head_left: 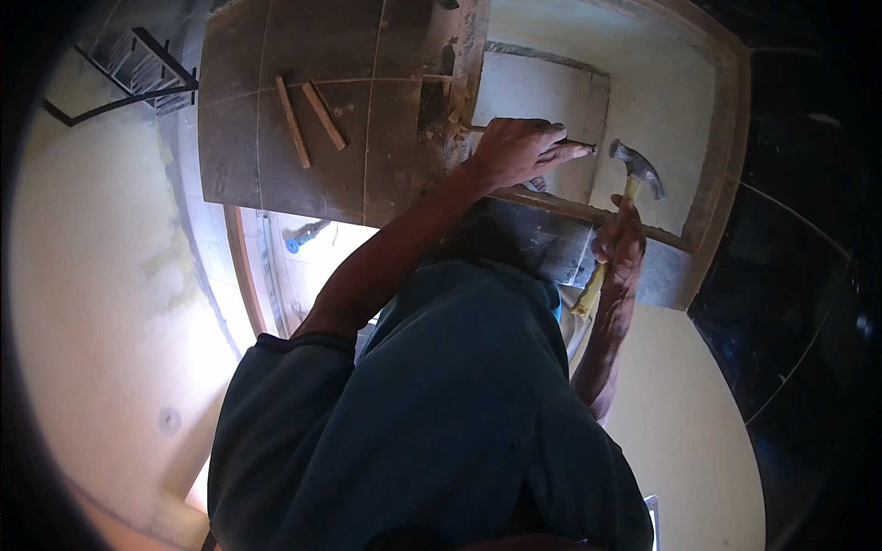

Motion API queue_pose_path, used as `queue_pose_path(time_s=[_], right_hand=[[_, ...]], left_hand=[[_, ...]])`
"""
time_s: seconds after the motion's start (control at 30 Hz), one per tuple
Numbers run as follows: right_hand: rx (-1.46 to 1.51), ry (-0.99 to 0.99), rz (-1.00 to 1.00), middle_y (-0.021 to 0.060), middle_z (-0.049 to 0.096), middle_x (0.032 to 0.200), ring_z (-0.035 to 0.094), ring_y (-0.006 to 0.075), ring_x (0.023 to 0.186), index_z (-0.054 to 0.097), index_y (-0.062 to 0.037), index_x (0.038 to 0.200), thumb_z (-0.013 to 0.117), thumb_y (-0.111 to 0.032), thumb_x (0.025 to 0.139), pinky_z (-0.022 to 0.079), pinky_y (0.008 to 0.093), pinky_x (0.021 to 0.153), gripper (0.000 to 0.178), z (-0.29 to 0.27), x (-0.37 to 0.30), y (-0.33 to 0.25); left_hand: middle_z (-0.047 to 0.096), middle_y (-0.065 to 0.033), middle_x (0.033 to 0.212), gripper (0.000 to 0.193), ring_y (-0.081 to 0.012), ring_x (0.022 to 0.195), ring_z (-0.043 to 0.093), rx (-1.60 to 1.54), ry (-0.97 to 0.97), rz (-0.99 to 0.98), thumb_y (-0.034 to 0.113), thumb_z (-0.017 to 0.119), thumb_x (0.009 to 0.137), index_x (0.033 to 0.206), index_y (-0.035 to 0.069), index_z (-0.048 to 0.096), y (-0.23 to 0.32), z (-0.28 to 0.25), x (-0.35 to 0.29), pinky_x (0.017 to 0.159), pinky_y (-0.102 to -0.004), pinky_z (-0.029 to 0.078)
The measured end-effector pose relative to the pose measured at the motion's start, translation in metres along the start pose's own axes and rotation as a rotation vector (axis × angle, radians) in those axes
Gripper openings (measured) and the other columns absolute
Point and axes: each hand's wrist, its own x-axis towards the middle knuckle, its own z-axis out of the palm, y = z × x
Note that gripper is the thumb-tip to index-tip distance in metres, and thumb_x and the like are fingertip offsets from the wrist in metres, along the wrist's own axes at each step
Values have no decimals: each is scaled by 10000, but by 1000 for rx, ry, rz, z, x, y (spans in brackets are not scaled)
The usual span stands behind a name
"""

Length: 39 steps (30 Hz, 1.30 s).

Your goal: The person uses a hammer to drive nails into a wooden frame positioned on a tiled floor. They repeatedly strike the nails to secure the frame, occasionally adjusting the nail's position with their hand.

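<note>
My left hand (519, 151) is closed around a thin metal chisel (589, 147). One end of it sticks out to the right; the other points left toward the rough, broken edge (459, 101) of a rectangular opening in a tiled counter. In my right hand (622, 241) is a claw hammer (637, 169) with a yellow handle, gripped partway along. The hammer head stands just right of the chisel's free end, with a small gap between them. My left palm and part of the chisel are hidden by my fingers.
Two narrow wooden strips (308, 119) lie on the brown tiled counter (230, 110) to the left. Dark glossy tiles (781, 266) stand on the right. Further down at left is a blue-ended object (294, 244), and a black metal rack (138, 87) is at far left.
</note>
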Motion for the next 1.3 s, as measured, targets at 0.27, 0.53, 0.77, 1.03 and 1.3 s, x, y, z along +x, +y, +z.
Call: queue_pose_path(time_s=[0.27, 0.53, 0.77, 1.03, 1.3], right_hand=[[3, 27, 62, -45, 404, 660, 371, 47, 471, 590, -48, 1252, 592, -463, 1037, 308, 239, 389, 467, 16, -20, -3], [5, 140, -105, -65, 392, 649, 346, 36, 454, 571, -54, 1251, 596, -476, 1032, 275, 231, 378, 476, 34, -41, -12], [-22, 101, -191, -48, 402, 630, 348, 42, 441, 576, -35, 1261, 574, -477, 1043, 306, 236, 386, 492, 42, -40, -10], [-81, 70, -95, -41, 392, 617, 340, 55, 436, 589, -29, 1239, 555, -528, 1038, 305, 247, 388, 539, 34, -32, -11], [-16, 107, -48, -43, 408, 661, 352, 46, 450, 592, -57, 1247, 587, -464, 1042, 301, 240, 396, 456, 31, -33, -7]], left_hand=[[615, -125, 579, 592, -318, 534, 655, -39, -92, -39, 603, 602, 965, 714, 67, 627, -3, 1, 6, 516, -428, 533], [618, -148, 635, 555, -353, 588, 648, -89, -247, -89, 570, 591, 989, 761, 66, 643, -10, -2, 9, 594, -462, 511], [654, -170, 673, 631, -362, 652, 692, -54, -281, -75, 651, 523, 983, 791, 66, 662, -16, 3, 8, 608, -479, 550], [647, -142, 657, 558, -351, 618, 682, 46, -339, -143, 592, 570, 987, 812, 78, 698, -14, 6, 6, 607, -458, 558], [721, -221, 812, 566, -386, 800, 738, -277, -519, -300, 573, 646, 946, 974, 9, 688, 29, -39, 4, 775, -501, 570]])
